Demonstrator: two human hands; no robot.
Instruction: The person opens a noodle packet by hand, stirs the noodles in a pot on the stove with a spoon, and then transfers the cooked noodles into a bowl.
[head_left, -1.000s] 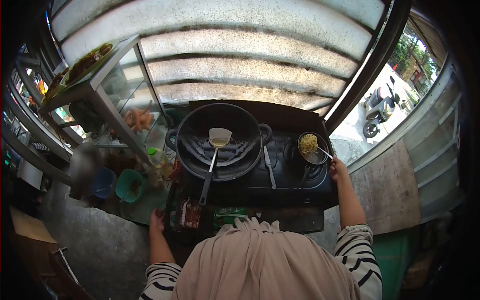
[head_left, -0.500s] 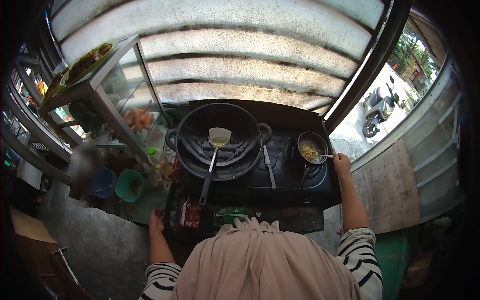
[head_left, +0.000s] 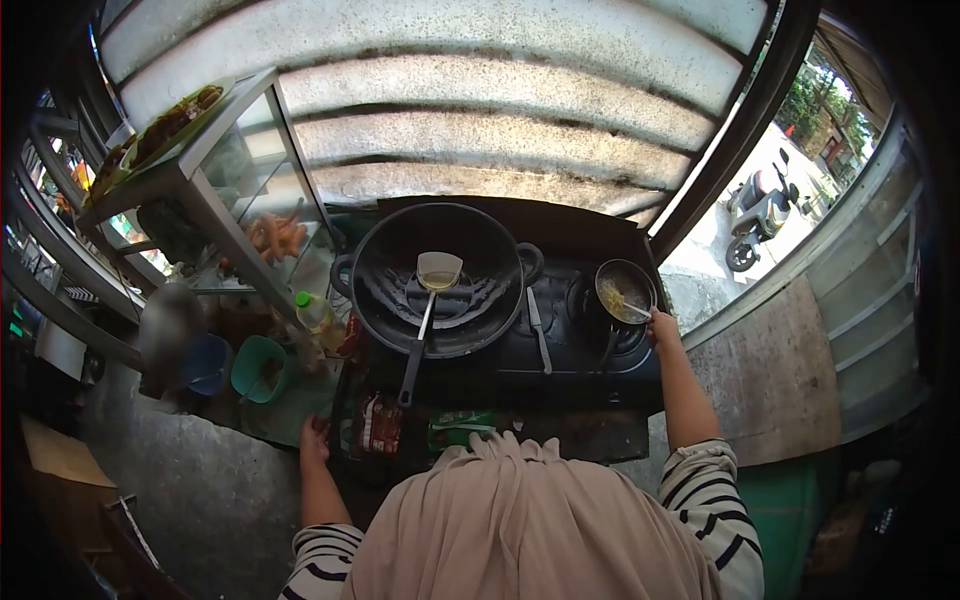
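My right hand [head_left: 662, 328] is closed around the light handle of a spoon [head_left: 637, 309]. Its other end dips into a small dark pan [head_left: 602, 275] on the right burner. Yellowish food [head_left: 614, 301] lies in the pan, too blurred to name. My left hand [head_left: 314, 437] hangs low by the counter's front edge, fingers partly hidden and dark. On the left of the stove [head_left: 585, 372] sits a large black wok [head_left: 480, 240]. A spatula [head_left: 430, 318] rests in it, its black handle over the near rim. A knife [head_left: 539, 330] lies between wok and pan.
Left of the wok stand a bottle with a green cap [head_left: 312, 310], a teal container [head_left: 258, 370] and a blue container [head_left: 208, 365]. A glass display case [head_left: 200, 170] rises behind them, with a plate of food on top. Red [head_left: 381, 424] and green packets [head_left: 460, 428] lie before the stove.
My right hand has moved left and slightly down toward the small pan, with the spoon. The yellowish food in the pan has shifted. My left hand stays almost in place.
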